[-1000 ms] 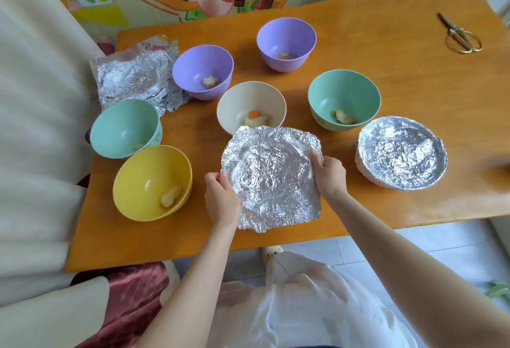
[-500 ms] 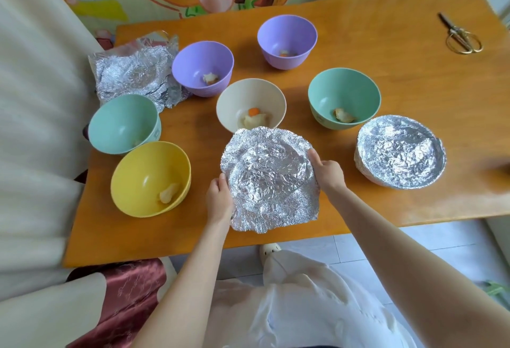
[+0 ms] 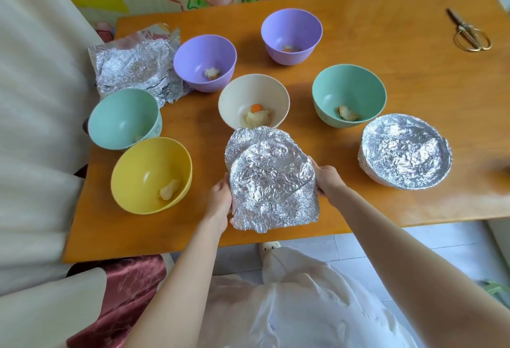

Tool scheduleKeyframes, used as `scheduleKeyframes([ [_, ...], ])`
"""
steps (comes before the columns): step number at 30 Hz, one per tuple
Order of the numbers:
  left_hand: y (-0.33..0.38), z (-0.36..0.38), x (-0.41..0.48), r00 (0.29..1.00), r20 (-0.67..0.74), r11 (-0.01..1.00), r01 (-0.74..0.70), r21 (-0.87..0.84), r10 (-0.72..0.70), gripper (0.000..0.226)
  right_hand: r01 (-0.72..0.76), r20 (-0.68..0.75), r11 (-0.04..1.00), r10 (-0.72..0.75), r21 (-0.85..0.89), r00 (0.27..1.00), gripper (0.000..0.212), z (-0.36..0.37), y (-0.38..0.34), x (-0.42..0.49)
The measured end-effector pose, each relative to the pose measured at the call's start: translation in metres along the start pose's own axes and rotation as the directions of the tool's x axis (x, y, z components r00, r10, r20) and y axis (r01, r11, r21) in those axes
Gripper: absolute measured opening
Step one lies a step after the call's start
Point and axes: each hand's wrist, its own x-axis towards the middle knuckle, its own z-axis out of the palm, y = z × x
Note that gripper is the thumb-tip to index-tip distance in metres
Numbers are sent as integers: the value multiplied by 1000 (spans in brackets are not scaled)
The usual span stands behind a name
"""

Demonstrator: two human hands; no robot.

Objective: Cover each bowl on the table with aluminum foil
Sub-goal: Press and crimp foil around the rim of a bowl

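Just front of cream bowl (image 3: 249, 94), my left hand (image 3: 219, 197), right hand (image 3: 325, 178) pinch foil sheet (image 3: 270, 179) by side edges. Light, limp, tear-prone, I judge; grip edges gently.

both hands, the left hand (image 3: 219, 198) and right hand (image 3: 327, 178), gripped a crumpled foil sheet (image 3: 271, 179) over a bowl near the desk's (image 3: 414, 11) front edge.
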Motion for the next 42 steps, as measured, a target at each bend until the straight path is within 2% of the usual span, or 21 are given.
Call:
scheduleKeyframes([
  [2,3,-3,0,1000,-13,998,-26,61,27,32,25,-34,999,-26,-39,999,53,-2,0,0],
  [4,10,-4,-2,984,-115,981,-117,152,135,30,115,-164,989,-129,-94,978,43,-3,0,-2],
  [5,14,-5,-3,961,-178,966,-176,187,210,30,183,-256,976,-209,-121,944,33,-4,0,-3],
  [7,28,-4,-5,894,-251,921,-321,219,371,31,388,-366,884,-463,-262,807,27,-3,-2,-10],
  [9,42,1,-3,861,-204,874,-414,255,467,26,618,-251,673,-733,-407,633,33,3,-6,-18],
  [10,49,4,0,878,-152,876,-408,258,454,17,688,-152,564,-811,-457,565,38,8,-8,-21],
  [12,60,9,9,938,-63,924,-321,208,341,26,718,25,412,-858,-560,512,50,18,-11,-22],
  [15,69,11,15,993,-13,985,-117,129,119,25,656,148,327,-816,-680,559,60,25,-10,-17],
  [17,69,11,18,998,15,989,-69,127,68,18,616,150,355,-773,-704,617,63,27,-6,-14],
  [19,69,11,22,999,28,991,-46,122,43,24,584,134,406,-731,-703,669,63,26,-5,-13],
  [21,69,12,25,999,37,991,-12,136,7,36,572,126,428,-715,-699,688,63,27,-6,-14],
  [27,64,8,36,982,63,962,160,221,-178,22,588,114,429,-735,-686,668,61,27,-8,-16],
  [31,61,4,37,976,68,933,176,314,-207,25,604,107,424,-754,-674,648,53,26,-10,-14],
  [33,59,1,38,981,79,955,152,254,-177,27,611,99,410,-772,-677,627,47,25,-15,-11],
  [36,59,-1,38,982,105,986,148,78,-156,27,664,146,313,-829,-679,539,38,28,-27,-7],
  [38,60,1,39,977,137,987,156,43,-161,34,690,190,255,-845,-678,500,34,32,-35,-4],
  [40,58,5,37,980,96,984,167,64,-173,45,674,201,263,-825,-690,528,36,34,-41,-3],
  [42,53,10,40,983,-10,979,183,87,-182,52,626,191,308,-777,-716,600,39,34,-45,0],
])
